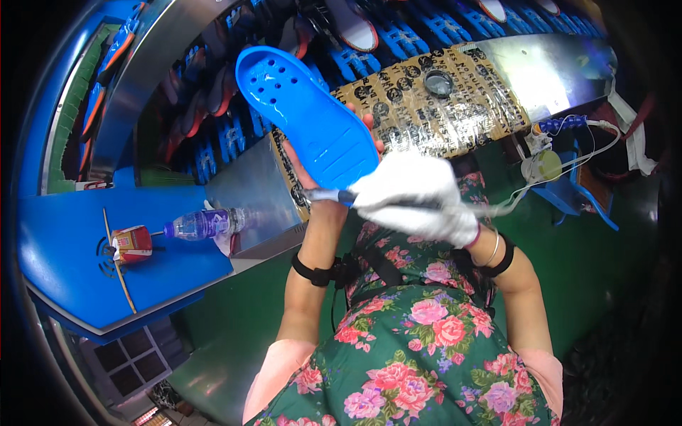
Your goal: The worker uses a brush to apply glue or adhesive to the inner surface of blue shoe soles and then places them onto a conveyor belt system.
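Your left hand (301, 169), bare, grips the blue shoe sole (312, 117) from beneath: thumb side along one edge, fingertips showing past the other. Sole sits in front of you, above the near edge of the brown-wrapped ledge (398, 117). Holed forefoot points up and left, grooved heel down toward your right hand (415, 195).

Right hand is in a white glove, closed on a thin tool (346, 197), dark at the grip with a greyish end. Tool crosses just beside the heel, over the left wrist area; motion blur, so can't tell whether it touches the sole.

Dark round dish (439, 84) is on the ledge wrapping, well apart from both hands. Beyond the ledge: blue holders (405, 41), some with dark shoes.

To your left, blue desk (60, 216) carries a red packet (133, 244) and a thin stick (126, 290). Clear bottle (202, 224) is near the packet, blue cap toward it.
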Tool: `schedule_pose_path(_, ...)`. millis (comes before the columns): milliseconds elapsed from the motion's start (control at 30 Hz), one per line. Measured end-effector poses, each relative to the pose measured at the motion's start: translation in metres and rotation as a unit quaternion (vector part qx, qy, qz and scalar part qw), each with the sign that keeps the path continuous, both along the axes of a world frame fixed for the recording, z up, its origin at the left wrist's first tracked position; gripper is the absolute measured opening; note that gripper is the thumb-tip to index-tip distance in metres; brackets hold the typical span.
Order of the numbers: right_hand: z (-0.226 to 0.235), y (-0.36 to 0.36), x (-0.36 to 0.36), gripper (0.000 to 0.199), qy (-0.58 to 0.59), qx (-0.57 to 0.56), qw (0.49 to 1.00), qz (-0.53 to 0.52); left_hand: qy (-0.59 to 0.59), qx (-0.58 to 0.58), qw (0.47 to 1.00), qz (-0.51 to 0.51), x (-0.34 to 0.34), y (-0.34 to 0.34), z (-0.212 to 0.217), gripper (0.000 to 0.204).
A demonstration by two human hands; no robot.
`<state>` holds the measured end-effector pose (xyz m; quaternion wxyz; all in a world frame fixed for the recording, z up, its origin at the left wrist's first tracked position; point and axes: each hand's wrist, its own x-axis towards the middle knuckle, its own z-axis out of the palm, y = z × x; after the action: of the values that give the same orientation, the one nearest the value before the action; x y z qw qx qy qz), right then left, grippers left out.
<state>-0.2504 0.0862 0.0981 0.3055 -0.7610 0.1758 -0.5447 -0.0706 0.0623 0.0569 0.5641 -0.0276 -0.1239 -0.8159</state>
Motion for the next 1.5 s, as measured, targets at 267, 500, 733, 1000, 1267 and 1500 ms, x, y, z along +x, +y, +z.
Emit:
schedule_pose_path(267, 0.003, 0.015, 0.005, 0.025, 0.052, -0.036, 0.998, -0.024, -0.082, -0.093, 0.989, -0.082, 0.026, -0.018, -0.003, 0.112)
schedule_pose_path(500, 0.004, 0.004, 0.002, 0.026, 0.067, -0.086, 0.991, -0.071, -0.093, -0.049, 0.992, -0.07, 0.038, -0.017, -0.011, 0.108)
schedule_pose_path(733, 0.003, 0.013, -0.001, 0.017, -0.014, 0.08, 0.996, 0.035, -0.116, -0.032, 0.988, -0.1, 0.035, -0.021, 0.008, 0.115)
schedule_pose_path(1000, 0.002, 0.028, 0.001, 0.024, 0.055, -0.004, 0.998, 0.027, -0.151, -0.038, 0.977, -0.144, 0.044, -0.026, 0.006, 0.108)
schedule_pose_path(1267, 0.009, 0.018, -0.008, 0.023, 0.042, 0.01, 0.998, -0.035, -0.138, -0.026, 0.959, -0.245, 0.056, -0.035, 0.009, 0.091)
schedule_pose_path(1500, 0.004, 0.039, -0.003, 0.029, 0.113, -0.085, 0.99, -0.003, -0.254, -0.081, 0.934, -0.237, 0.058, -0.045, 0.022, 0.095)
